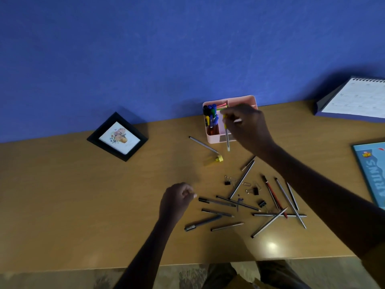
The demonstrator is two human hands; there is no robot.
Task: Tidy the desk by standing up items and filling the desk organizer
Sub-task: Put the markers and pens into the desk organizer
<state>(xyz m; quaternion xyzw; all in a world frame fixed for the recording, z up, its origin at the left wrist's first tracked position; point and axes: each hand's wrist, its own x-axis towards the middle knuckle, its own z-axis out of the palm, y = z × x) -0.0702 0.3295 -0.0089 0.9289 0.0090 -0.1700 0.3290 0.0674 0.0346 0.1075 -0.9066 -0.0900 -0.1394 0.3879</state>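
Observation:
A pink desk organizer (213, 139) stands against the blue wall, with several markers upright in its left compartment. My right hand (248, 126) hovers over it and pinches a thin pen (227, 140) that hangs tip down in front of the organizer. My left hand (177, 200) rests near the desk with its fingers loosely curled and nothing in it. Several pens and pencils (239, 205) lie scattered on the wooden desk (83, 195), with a few black binder clips (255, 191) among them. A grey pencil (204, 144) and a yellow capped item (216, 159) lie left of the organizer.
A black picture frame (117, 136) stands at the back left. A spiral desk calendar (354, 99) stands at the back right. A teal-edged book (373, 174) lies at the right edge. The desk's front edge runs along the bottom, with my legs below it.

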